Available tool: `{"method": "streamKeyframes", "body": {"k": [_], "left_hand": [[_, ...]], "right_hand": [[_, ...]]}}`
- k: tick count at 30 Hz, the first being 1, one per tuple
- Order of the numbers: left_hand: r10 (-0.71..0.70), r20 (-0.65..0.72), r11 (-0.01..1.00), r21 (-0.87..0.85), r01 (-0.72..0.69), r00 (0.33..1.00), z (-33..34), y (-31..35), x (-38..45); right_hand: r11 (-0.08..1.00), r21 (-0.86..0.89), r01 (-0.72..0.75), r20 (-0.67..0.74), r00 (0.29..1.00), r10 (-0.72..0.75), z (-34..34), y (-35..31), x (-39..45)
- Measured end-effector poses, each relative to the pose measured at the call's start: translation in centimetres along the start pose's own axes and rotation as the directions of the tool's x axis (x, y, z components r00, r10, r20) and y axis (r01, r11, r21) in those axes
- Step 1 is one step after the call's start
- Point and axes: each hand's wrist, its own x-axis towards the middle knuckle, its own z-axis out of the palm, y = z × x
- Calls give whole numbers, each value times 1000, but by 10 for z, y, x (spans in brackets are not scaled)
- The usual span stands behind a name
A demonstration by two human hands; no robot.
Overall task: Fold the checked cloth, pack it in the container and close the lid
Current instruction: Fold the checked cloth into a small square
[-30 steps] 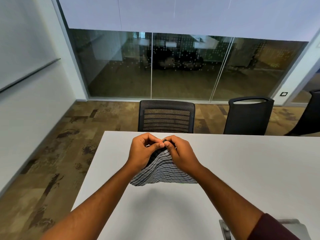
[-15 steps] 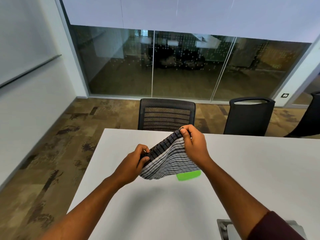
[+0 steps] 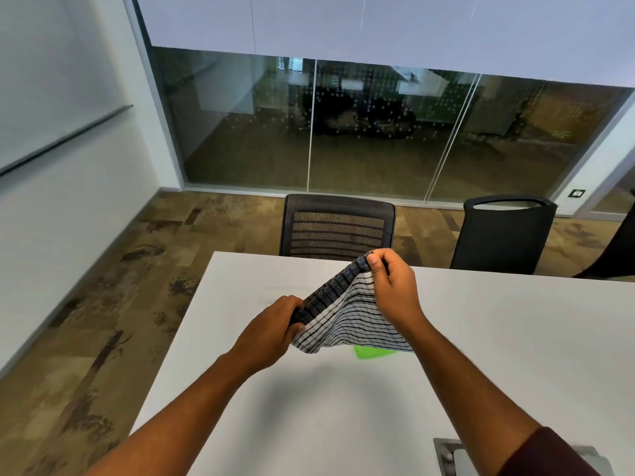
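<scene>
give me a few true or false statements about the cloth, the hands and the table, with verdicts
1. Both hands grip the checked cloth by its dark band. True: the left hand holds the lower end, the right hand the upper end.
2. The cloth lies flat on the table. False: it is held up above the white table, hanging from the hands.
3. A green thing shows below the cloth's lower edge. True; what it is cannot be told.
4. The right hand is lower than the left. False: it is higher and farther away.
5. Two dark chairs stand beyond the table's far edge. True.
</scene>
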Motion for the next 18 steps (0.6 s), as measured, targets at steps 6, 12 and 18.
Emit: {"method": "streamKeyframes", "body": {"k": [6, 12, 18], "left_hand": [[-26, -32, 1000, 9, 26, 999, -1, -4, -3], [-38, -74, 997, -65, 33, 997, -3, -4, -10], [-58, -54, 998, -36, 56, 997, 0, -5, -15]], "right_hand": [[999, -31, -39, 6, 999, 39, -8, 10, -1], [992, -91, -83, -2, 997, 83, -18, 24, -4], [982, -136, -131, 29, 990, 136, -21, 33, -6]]}}
